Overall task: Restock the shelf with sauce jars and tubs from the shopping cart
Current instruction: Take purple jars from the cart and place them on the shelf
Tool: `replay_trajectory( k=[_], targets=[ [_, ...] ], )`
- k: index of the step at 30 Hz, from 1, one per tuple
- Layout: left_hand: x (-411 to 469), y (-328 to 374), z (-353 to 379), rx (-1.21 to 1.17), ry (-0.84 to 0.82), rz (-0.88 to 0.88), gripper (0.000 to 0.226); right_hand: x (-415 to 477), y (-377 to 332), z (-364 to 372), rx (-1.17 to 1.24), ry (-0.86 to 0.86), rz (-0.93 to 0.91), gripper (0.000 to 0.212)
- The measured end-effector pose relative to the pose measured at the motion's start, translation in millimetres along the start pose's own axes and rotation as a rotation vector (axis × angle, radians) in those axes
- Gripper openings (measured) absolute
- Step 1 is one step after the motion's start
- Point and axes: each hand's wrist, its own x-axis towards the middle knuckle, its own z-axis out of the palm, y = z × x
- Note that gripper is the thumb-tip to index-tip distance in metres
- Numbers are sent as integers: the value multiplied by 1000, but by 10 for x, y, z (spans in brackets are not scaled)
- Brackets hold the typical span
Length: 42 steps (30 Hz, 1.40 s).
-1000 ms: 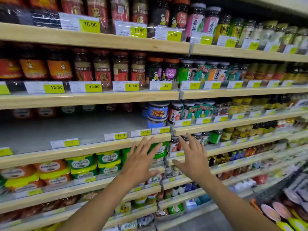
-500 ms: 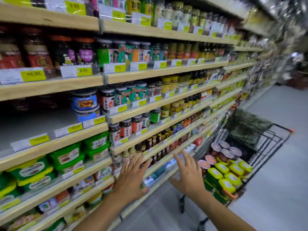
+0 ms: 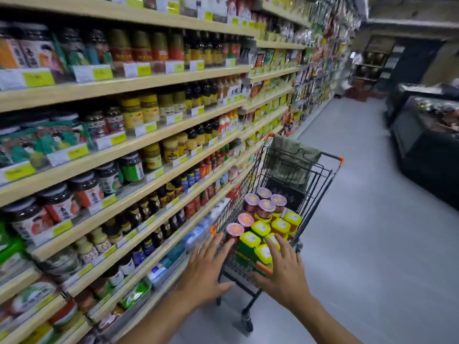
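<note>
A black wire shopping cart [image 3: 320,180] with orange corners stands in the aisle beside the shelves. It carries several red sauce jars with pink lids [image 3: 265,207] and several tubs with yellow lids [image 3: 280,225]. My left hand [image 3: 206,266] is spread open at the cart's near left corner, fingers by a pink-lidded jar [image 3: 234,230]. My right hand [image 3: 285,271] is spread open over the nearest yellow-lidded tubs [image 3: 263,253]. Neither hand holds anything.
Wooden shelves [image 3: 129,150] packed with jars and bottles run along the left. A green bag [image 3: 293,155] hangs in the cart's far end. Grey floor [image 3: 360,219] stretches to the right, with a dark chest freezer [image 3: 429,142] at the far right.
The view has swung right from the shelf to the cart. Both open hands have come down from the shelf front to the cart's near end.
</note>
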Motion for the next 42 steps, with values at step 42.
replay_trajectory(
  k=[42],
  targets=[
    [4696, -441, 1105, -362, -312, -31, 98, 3567, 2791, 721, 190, -269, 314, 97]
  ],
)
